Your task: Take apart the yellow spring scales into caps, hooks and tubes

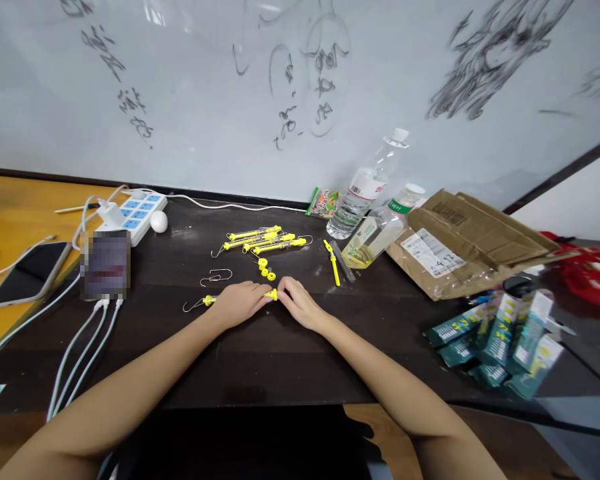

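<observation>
L hand (237,305) & R hand (300,305) are nearest, low over the dark table (260,373), w/ 1 thin yellow-and-clear tube (211,301) btwn & under them. Its long axis runs L–R, approx. parallel to the near table edge, w/ the R end a bit farther off. L fingers are curled closed over the tube's middle, so most of the shaft is hidden; L hand has the main hold. R thumb & fingertips are drawn nearly together at the yellow R end, no wide gap; can't tell if they pinch the end itself or some small part there. So the tube lies straight L of the R fingertips, end-on to them, & the R hand is nearer that end. Opp. end pokes out past L hand, w/ a metal hook (194,306) pointing away L. Just beyond the hands: 1 bent wire (219,275) on the L, then 3 small yellow rings (263,263) approx. in front of the fingertips. Farther back, a bunch of similar tubes (265,241), also lying roughly L–R.
</observation>
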A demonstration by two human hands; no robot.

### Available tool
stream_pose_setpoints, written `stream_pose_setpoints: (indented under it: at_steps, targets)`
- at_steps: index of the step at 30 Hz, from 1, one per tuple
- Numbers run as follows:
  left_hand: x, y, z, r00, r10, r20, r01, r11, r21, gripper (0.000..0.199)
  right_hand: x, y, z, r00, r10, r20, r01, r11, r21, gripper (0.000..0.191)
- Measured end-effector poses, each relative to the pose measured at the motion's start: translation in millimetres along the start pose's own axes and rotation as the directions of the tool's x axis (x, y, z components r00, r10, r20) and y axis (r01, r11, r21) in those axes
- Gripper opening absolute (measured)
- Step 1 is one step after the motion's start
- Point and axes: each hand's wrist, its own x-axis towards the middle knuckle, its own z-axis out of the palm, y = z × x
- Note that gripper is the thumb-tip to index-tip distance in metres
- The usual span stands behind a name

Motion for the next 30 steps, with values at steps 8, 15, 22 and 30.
stream_pose_setpoints:
  at_steps: [8, 15, 22, 30]
  targets:
    - [-2, 0, 0.4, 0.994, 0.053, -0.097, -0.05, 0.998, 0.033, 0.033, 1, 1, 2, 0.998, 0.038, 0.043, -0.036, 0.999, -0.037, 0.04]
    - [-4, -6, -2.8, 0.998, 0.056, -0.021, -0.057, 0.997, -0.052, 0.035, -1, -2, 1, 0.998, 0.003, 0.059, 0.001, 0.998, -0.055, 0.029]
    - [-4, -14, -12.2, 0.995, 0.057, 0.08, -0.045, 0.989, -0.141, 0.035, -2, -8, -4, 0.991, -0.086, 0.102, 0.099, 0.987, -0.128, 0.01]
    - [-4, -9, -10.4, 0.995, 0.091, 0.03, -0.086, 0.987, -0.133, 0.033, -3, -8, -6, 0.998, -0.054, 0.04, 0.059, 0.988, -0.14, 0.01]
